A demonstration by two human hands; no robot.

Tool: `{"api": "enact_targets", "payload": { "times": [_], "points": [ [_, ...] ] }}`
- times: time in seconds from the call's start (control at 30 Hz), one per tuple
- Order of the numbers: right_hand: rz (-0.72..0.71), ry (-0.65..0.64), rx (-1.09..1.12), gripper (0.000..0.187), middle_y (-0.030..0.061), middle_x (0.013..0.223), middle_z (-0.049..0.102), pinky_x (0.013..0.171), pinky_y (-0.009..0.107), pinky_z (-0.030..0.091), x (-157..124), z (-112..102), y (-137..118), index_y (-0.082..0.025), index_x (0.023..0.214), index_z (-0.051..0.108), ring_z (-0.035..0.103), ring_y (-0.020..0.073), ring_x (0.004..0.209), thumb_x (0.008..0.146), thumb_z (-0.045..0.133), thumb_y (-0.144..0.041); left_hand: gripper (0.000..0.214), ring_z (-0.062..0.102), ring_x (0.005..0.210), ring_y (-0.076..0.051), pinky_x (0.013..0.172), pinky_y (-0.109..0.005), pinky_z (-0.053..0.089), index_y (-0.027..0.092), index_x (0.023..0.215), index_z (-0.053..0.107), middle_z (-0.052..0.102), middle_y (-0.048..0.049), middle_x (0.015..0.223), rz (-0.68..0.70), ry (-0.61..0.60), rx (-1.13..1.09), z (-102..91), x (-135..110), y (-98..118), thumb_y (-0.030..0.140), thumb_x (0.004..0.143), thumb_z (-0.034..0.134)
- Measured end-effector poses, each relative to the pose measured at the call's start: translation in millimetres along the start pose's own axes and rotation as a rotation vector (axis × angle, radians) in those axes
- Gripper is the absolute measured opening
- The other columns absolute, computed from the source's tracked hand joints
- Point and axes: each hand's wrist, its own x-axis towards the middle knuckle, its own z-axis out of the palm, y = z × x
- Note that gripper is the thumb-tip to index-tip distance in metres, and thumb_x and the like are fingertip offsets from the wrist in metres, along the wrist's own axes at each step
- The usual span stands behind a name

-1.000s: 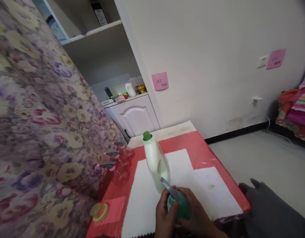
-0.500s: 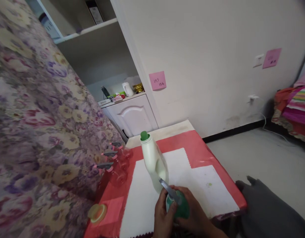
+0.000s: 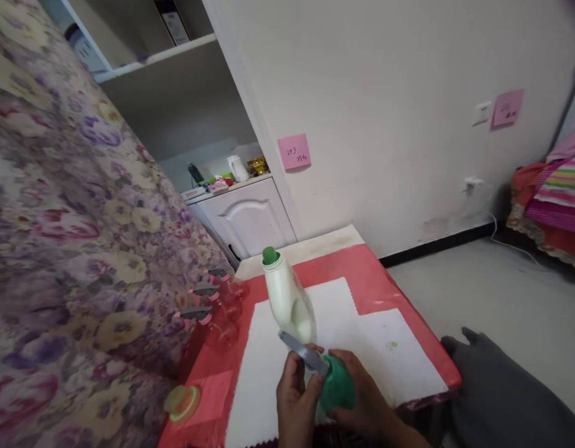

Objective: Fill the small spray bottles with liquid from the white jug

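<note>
Low in the head view, my right hand (image 3: 369, 401) wraps around a small green spray bottle (image 3: 338, 387). My left hand (image 3: 297, 392) is closed on the grey spray head (image 3: 302, 352) at its top, thumb and fingers pinching it close to the neck. The head points up and to the left; whether it sits fully on the neck is hidden by my fingers. Just beyond my hands stands a large pale green jug (image 3: 287, 289) with a green piece in its mouth. The jug is upright on a white cloth (image 3: 254, 379).
Several clear pink spray bottles (image 3: 221, 330) with grey triggers line the left side of the red-covered table (image 3: 343, 264). Nearer lies a round yellowish item (image 3: 182, 403). A floral curtain (image 3: 96, 249) hangs at left; a dark grey object (image 3: 502, 379) is beside the table's right edge.
My left hand and the spray head have shifted left and turned, so the nozzle points more to the left. My right hand stays around the green bottle.
</note>
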Motion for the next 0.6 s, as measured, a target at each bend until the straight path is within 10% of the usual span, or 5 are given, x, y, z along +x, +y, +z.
{"api": "enact_targets", "payload": {
  "times": [0.6],
  "points": [
    [-0.020,-0.010,0.016,0.084,0.0104,0.130,0.055,0.108,0.046,0.041,-3,0,6,-0.024,0.131,0.045,0.052,0.0341,0.124,0.053,0.074,-0.015,0.050,0.071,0.081,-0.024,0.069,-0.031,0.058,0.019,0.098,0.067,0.074,-0.0061,0.092,0.169,0.096,-0.062,-21.9,-4,54,0.040,0.057,0.088]
  ]
}}
